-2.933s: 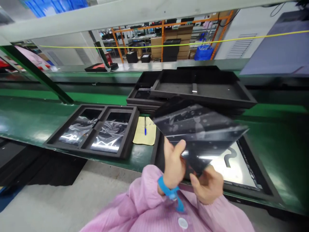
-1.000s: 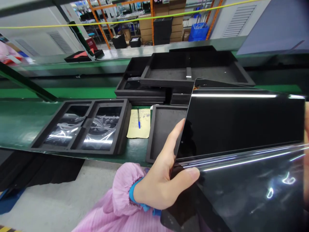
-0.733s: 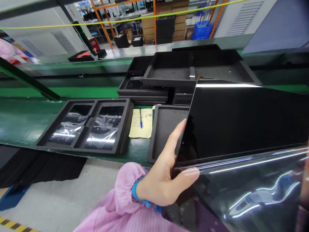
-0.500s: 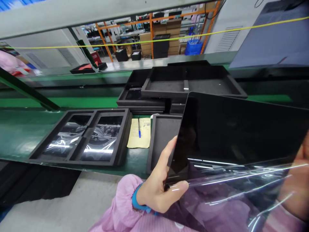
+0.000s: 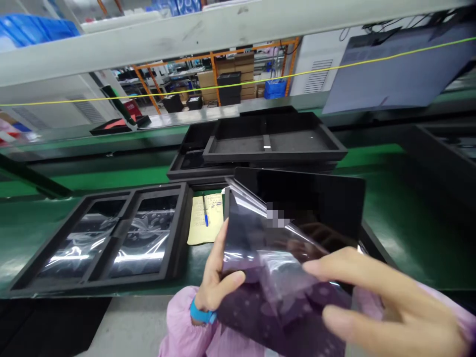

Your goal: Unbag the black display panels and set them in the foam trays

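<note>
A glossy black panel (image 5: 320, 203) is held tilted in front of me, above the near edge of the green belt. My left hand (image 5: 215, 277) grips its left edge, thumb on the front. A clear film (image 5: 275, 267) hangs loose over the panel's lower part. My right hand (image 5: 386, 302) is close to the camera at the lower right; its fingers lie on the film. Both arms wear pink sleeves, and a blue band circles the left wrist.
A black foam tray (image 5: 111, 196) with two bagged panels lies at the left on the green belt (image 5: 401, 198). A yellow note with a blue pen (image 5: 204, 210) lies beside it. Stacked black trays (image 5: 260, 144) stand behind. A white beam (image 5: 186, 34) runs overhead.
The panel has dropped lower and further from the camera. The film has been pulled from its lower edge up over the front. My right hand has come into view at the lower right.
</note>
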`<control>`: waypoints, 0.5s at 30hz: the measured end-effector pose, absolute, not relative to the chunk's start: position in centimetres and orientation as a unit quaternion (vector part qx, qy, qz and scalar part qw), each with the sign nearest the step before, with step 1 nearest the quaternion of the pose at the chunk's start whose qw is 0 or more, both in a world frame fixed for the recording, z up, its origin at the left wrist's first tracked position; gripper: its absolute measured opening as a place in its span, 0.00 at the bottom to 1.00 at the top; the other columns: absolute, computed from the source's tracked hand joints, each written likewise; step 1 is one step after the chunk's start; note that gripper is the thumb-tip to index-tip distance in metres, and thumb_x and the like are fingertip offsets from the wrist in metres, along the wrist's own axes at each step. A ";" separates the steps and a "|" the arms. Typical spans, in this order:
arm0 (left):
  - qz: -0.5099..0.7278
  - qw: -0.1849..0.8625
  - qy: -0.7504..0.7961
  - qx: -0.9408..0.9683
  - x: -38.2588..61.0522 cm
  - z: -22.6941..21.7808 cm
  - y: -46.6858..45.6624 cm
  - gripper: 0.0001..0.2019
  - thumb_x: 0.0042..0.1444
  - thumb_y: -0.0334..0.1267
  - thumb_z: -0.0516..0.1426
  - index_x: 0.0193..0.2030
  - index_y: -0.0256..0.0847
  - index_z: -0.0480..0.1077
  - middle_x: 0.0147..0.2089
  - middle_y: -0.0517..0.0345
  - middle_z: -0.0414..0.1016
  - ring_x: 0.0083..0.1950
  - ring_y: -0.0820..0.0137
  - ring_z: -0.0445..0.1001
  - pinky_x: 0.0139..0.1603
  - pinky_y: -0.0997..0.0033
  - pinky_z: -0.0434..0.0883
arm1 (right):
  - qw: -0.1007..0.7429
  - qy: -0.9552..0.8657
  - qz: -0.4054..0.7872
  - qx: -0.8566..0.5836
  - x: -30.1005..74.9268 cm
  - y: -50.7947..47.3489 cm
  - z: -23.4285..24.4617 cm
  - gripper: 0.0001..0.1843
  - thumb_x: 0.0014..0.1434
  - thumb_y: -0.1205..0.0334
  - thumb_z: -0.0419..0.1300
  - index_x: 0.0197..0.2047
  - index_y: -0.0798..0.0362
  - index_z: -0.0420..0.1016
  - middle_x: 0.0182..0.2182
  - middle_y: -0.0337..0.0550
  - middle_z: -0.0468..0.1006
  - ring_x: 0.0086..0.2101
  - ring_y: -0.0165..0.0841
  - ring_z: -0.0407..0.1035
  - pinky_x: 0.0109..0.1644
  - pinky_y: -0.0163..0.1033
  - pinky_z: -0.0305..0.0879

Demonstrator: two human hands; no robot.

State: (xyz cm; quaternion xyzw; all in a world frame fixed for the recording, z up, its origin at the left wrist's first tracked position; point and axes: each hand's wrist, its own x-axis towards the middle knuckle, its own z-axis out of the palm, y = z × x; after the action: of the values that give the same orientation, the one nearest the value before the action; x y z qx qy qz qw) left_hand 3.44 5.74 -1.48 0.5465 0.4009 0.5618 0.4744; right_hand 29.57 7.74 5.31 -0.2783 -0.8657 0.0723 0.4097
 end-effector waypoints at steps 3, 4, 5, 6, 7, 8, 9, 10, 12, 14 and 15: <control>0.587 0.465 0.439 0.496 2.9 -2.0 5.4 0.37 0.52 0.45 0.60 0.68 0.57 0.54 0.70 0.67 0.56 0.73 0.56 0.42 0.73 0.56 0.45 | 0.375 -0.905 0.049 -0.195 27.5 7.1 7.5 0.13 0.54 0.63 0.60 0.41 0.36 0.80 0.46 0.29 0.76 0.40 0.29 0.74 0.48 0.24 0.72; 0.594 0.462 0.446 0.484 2.9 -2.0 5.2 0.36 0.52 0.45 0.61 0.67 0.59 0.55 0.69 0.70 0.56 0.73 0.56 0.41 0.73 0.56 0.45 | 0.361 -0.916 0.029 -0.171 27.0 7.2 8.2 0.11 0.55 0.65 0.60 0.38 0.41 0.81 0.46 0.30 0.76 0.42 0.27 0.74 0.53 0.23 0.69; 0.597 0.465 0.445 0.478 2.9 -2.1 5.0 0.36 0.51 0.46 0.61 0.67 0.62 0.55 0.69 0.72 0.56 0.73 0.56 0.42 0.72 0.55 0.47 | 0.352 -0.925 0.009 -0.145 26.7 7.4 8.9 0.10 0.56 0.67 0.59 0.35 0.44 0.80 0.45 0.30 0.77 0.44 0.25 0.73 0.55 0.22 0.66; 0.597 0.474 0.441 0.474 2.9 -2.0 4.8 0.36 0.52 0.46 0.60 0.67 0.63 0.54 0.69 0.73 0.56 0.73 0.56 0.44 0.72 0.54 0.50 | 0.339 -0.934 -0.005 -0.113 26.5 7.7 9.4 0.11 0.58 0.67 0.57 0.33 0.46 0.80 0.46 0.30 0.76 0.45 0.24 0.72 0.56 0.21 0.64; 0.597 0.485 0.435 0.468 3.0 -1.9 4.7 0.35 0.52 0.46 0.60 0.67 0.65 0.54 0.69 0.74 0.56 0.72 0.55 0.48 0.71 0.53 0.53 | 0.329 -0.941 -0.013 -0.078 26.4 8.1 9.9 0.12 0.59 0.67 0.55 0.31 0.46 0.79 0.47 0.31 0.76 0.48 0.23 0.71 0.57 0.20 0.64; 0.597 0.499 0.427 0.461 3.1 -1.8 4.6 0.35 0.52 0.46 0.60 0.67 0.66 0.53 0.69 0.74 0.57 0.71 0.55 0.51 0.70 0.53 0.56 | 0.320 -0.946 -0.013 -0.041 26.4 8.4 10.2 0.14 0.61 0.67 0.53 0.30 0.46 0.78 0.49 0.31 0.75 0.51 0.23 0.68 0.57 0.22 0.64; 0.602 0.509 0.418 0.452 3.3 -1.6 4.7 0.35 0.52 0.46 0.61 0.66 0.66 0.54 0.68 0.74 0.58 0.71 0.55 0.52 0.69 0.55 0.58 | 0.309 -0.951 -0.009 -0.017 26.5 8.7 10.4 0.15 0.61 0.66 0.52 0.30 0.44 0.77 0.50 0.30 0.74 0.54 0.23 0.66 0.57 0.24 0.65; 0.610 0.513 0.413 0.441 3.5 -1.2 4.8 0.34 0.52 0.46 0.61 0.65 0.66 0.56 0.67 0.74 0.60 0.71 0.56 0.51 0.69 0.57 0.58 | 0.299 -0.954 0.000 -0.010 26.7 9.1 10.5 0.15 0.62 0.65 0.51 0.29 0.43 0.76 0.51 0.30 0.73 0.57 0.24 0.62 0.58 0.26 0.66; 0.628 0.500 0.424 0.420 3.8 -0.4 5.4 0.26 0.55 0.45 0.59 0.61 0.63 0.64 0.66 0.75 0.62 0.72 0.61 0.45 0.70 0.64 0.56 | 0.276 -0.961 0.015 -0.014 27.0 9.9 10.7 0.15 0.62 0.66 0.50 0.29 0.47 0.76 0.53 0.36 0.71 0.61 0.29 0.57 0.60 0.33 0.67; 0.639 0.475 0.444 0.411 4.1 0.7 6.6 0.19 0.60 0.43 0.55 0.58 0.59 0.69 0.65 0.74 0.63 0.73 0.65 0.41 0.71 0.67 0.53 | 0.300 -0.952 0.004 -0.052 27.2 11.1 10.9 0.12 0.61 0.67 0.53 0.29 0.53 0.74 0.54 0.46 0.71 0.61 0.36 0.56 0.62 0.40 0.64; 0.638 0.466 0.451 0.415 4.1 1.2 7.3 0.18 0.62 0.43 0.53 0.58 0.57 0.69 0.66 0.72 0.62 0.73 0.65 0.42 0.71 0.66 0.52 | 0.325 -0.942 -0.010 -0.087 27.2 11.9 11.0 0.10 0.61 0.66 0.56 0.28 0.54 0.73 0.54 0.48 0.71 0.62 0.40 0.56 0.64 0.45 0.62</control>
State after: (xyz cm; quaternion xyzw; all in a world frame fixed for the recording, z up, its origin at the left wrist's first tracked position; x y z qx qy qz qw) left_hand 4.06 7.27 1.18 0.4146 0.4511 0.6384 0.4659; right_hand 27.16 11.86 10.98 -0.0870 -0.9416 -0.0100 0.3253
